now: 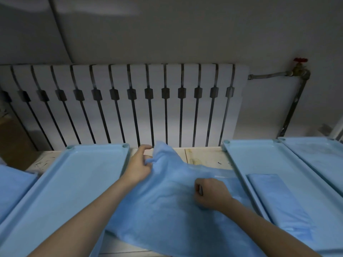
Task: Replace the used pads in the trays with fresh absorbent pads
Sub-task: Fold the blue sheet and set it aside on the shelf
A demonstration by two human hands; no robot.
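A large blue absorbent pad (167,201) lies spread and rumpled over the wooden table between two light blue trays. My left hand (139,164) pinches a bunched fold of the pad near its far edge. My right hand (211,193) grips the pad further right, with its fingers curled into the fabric. The left tray (61,182) is bare inside. In the right tray (239,164) lies a folded blue pad (278,201).
A third tray (315,154) overlaps the right tray at the far right. More blue pad material (13,186) lies at the left edge. A white radiator (120,104) stands against the wall behind the table (204,156), with a pipe and red valve (299,61) at its right.
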